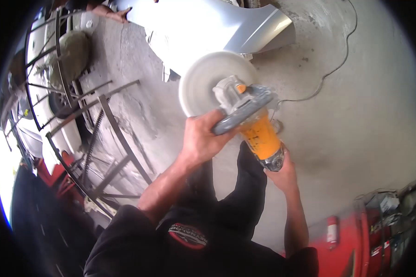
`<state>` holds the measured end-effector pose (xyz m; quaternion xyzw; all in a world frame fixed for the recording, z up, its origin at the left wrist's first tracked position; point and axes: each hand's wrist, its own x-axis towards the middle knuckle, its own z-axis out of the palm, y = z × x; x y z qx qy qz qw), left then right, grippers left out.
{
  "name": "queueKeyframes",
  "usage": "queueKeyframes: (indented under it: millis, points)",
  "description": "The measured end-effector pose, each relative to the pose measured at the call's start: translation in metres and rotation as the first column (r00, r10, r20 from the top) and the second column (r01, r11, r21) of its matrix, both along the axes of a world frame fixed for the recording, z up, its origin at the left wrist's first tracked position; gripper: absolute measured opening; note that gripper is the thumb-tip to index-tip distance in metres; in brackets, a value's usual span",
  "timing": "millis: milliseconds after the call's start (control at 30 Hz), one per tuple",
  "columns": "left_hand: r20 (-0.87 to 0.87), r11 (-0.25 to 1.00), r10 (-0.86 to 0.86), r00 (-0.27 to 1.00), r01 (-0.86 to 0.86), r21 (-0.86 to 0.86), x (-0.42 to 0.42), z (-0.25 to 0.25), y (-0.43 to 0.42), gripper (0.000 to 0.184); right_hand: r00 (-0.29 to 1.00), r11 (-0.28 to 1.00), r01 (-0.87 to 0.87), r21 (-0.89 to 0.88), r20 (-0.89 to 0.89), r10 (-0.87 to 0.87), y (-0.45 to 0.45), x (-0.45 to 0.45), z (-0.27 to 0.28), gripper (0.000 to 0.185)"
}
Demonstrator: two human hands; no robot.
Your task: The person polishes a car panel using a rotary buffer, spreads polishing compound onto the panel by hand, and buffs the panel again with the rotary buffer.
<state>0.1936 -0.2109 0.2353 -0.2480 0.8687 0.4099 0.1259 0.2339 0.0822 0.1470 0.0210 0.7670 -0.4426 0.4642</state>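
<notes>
In the head view a yellow polisher (261, 136) hangs over the floor, its grey front part carrying a wide white pad (196, 87), smeared as if spinning. My left hand (202, 137) is closed round the end of the polisher's grey loop handle (238, 116). My right hand (283, 174) grips the black rear end of the yellow body. Beyond the pad lies a silver car body panel (259, 30), curved and shiny at its right end. The pad overlaps the panel's near edge in view; whether they touch I cannot tell.
Another person's hand (120, 15) is at the panel's far left edge. A dark metal frame (120, 129) stands at left, with a white vehicle (62, 117) behind it. A cord (330, 73) crosses the concrete floor. A red tool cart (349, 233) is at lower right.
</notes>
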Motion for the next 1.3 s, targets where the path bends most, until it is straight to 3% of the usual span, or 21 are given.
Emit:
queueKeyframes:
  millis: [100,200,267,400,500,633,667,733,767,800,833,867,900,933,1000,1067,1133,1167,1200,1233,1300]
  points:
    - [0.034,0.989,0.146,0.989,-0.147,0.006,0.048,0.004,-0.003,0.033,0.988,0.988,-0.151,-0.037,-0.022,0.150,0.000,0.004,0.008,0.100]
    - [0.015,0.985,0.170,0.985,-0.170,0.002,0.076,0.008,-0.009,0.033,0.983,0.980,-0.180,-0.087,-0.060,0.175,-0.008,0.024,-0.002,0.099]
    - [-0.004,0.982,0.189,0.982,-0.189,0.000,0.078,0.014,-0.011,0.033,0.991,0.987,-0.134,-0.084,0.015,0.135,-0.016,0.030,0.001,0.102]
    - [-0.010,0.989,0.139,0.990,-0.139,-0.049,0.086,0.026,-0.031,0.033,0.990,0.988,-0.130,-0.085,-0.060,0.125,-0.042,0.051,-0.001,0.103]
    - [-0.014,0.991,0.119,0.993,-0.119,-0.054,0.093,0.027,-0.058,0.034,0.987,0.985,-0.159,-0.071,0.018,0.161,-0.065,0.055,0.002,0.101]
    - [0.025,0.998,0.059,0.998,-0.058,-0.030,0.105,0.043,-0.113,0.033,0.967,0.949,-0.177,-0.260,0.133,0.217,-0.089,0.033,0.012,0.093]
    - [0.076,0.998,0.064,0.995,-0.064,-0.003,0.112,0.048,-0.126,0.030,0.888,0.858,-0.456,-0.234,-0.066,0.454,-0.098,0.007,0.015,0.090]
    - [0.114,0.997,0.068,0.991,-0.072,0.038,0.123,0.058,-0.147,0.028,0.634,0.628,-0.767,0.132,0.008,0.773,-0.124,-0.057,0.023,0.086]
    - [0.100,0.995,0.075,0.992,-0.081,0.059,0.125,0.061,-0.157,0.027,0.636,0.625,-0.734,0.265,-0.053,0.770,-0.147,-0.108,0.062,0.083]
    - [0.097,0.992,0.094,0.991,-0.101,0.080,0.128,0.065,-0.167,0.027,0.769,0.820,-0.533,0.211,-0.283,0.573,-0.143,-0.161,0.055,0.090]
    - [0.164,0.995,0.081,0.983,-0.090,0.046,0.127,0.073,-0.178,0.028,0.508,0.812,-0.132,0.568,-0.665,0.548,-0.117,-0.225,0.038,0.088]
    - [0.155,0.998,0.051,0.987,-0.057,0.039,0.127,0.074,-0.191,0.028,0.269,0.670,0.460,0.583,-0.811,0.520,-0.093,-0.287,0.023,0.088]
    - [0.149,0.999,0.029,0.988,-0.032,0.019,0.132,0.074,-0.205,0.027,0.055,0.559,0.657,0.506,-0.772,0.634,-0.070,-0.334,0.054,0.093]
    - [0.167,1.000,0.008,0.986,-0.007,-0.005,0.140,0.075,-0.220,0.027,0.227,0.522,0.718,0.460,-0.864,0.449,-0.071,-0.347,0.090,0.094]
    - [0.136,1.000,0.007,0.991,-0.011,0.028,0.148,0.073,-0.246,0.027,0.123,0.539,0.709,0.454,-0.833,0.539,-0.094,-0.318,0.117,0.094]
    - [0.162,0.998,0.028,0.986,-0.037,0.053,0.150,0.070,-0.266,0.027,-0.014,0.648,0.519,0.557,-0.753,0.658,-0.082,-0.282,0.077,0.090]
    - [0.127,0.996,0.049,0.991,-0.059,0.073,0.155,0.062,-0.284,0.028,0.396,0.632,0.158,0.759,-0.635,0.663,-0.096,-0.214,0.035,0.083]
    - [0.118,0.995,0.057,0.991,-0.066,0.078,0.159,0.060,-0.292,0.028,0.643,0.709,-0.185,0.680,-0.462,0.611,-0.108,-0.180,0.027,0.079]
    - [0.110,0.995,0.062,0.992,-0.070,0.070,0.162,0.061,-0.299,0.028,0.812,0.791,-0.407,0.457,-0.215,0.543,-0.129,-0.150,0.027,0.076]
    - [0.104,0.996,0.066,0.992,-0.072,0.058,0.163,0.062,-0.304,0.028,0.825,0.789,-0.503,0.352,-0.079,0.560,-0.154,-0.127,0.028,0.073]
    - [0.112,0.997,0.061,0.992,-0.065,0.033,0.169,0.064,-0.314,0.029,0.776,0.712,-0.621,0.329,0.131,0.617,-0.201,-0.096,0.031,0.071]
